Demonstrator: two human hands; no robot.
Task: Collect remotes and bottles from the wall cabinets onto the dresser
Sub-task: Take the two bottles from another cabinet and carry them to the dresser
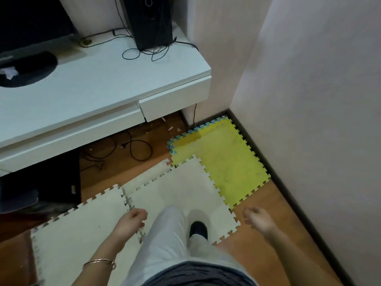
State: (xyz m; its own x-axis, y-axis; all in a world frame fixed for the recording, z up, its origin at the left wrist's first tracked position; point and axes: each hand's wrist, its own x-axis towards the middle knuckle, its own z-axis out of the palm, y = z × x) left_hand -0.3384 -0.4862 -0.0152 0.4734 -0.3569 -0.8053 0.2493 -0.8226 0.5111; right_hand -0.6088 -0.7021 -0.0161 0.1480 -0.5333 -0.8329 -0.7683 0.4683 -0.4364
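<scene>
No remote or bottle shows in this view. The white dresser (99,85) fills the upper left, with two drawer fronts along its front edge. My left hand (132,220) hangs low at centre, fingers loosely curled, holding nothing; a thin bangle circles that wrist. My right hand (257,218) hangs to the right above the wooden floor, fingers relaxed and empty. Both hands are well below and in front of the dresser. The wall cabinets are out of view.
On the dresser stand a black speaker (150,21) with loose cables, a TV (31,19) and its dark oval base (28,69). White foam mats (175,188) and a yellow mat (224,159) cover the floor. A wall (319,100) closes the right side. Cables lie under the dresser.
</scene>
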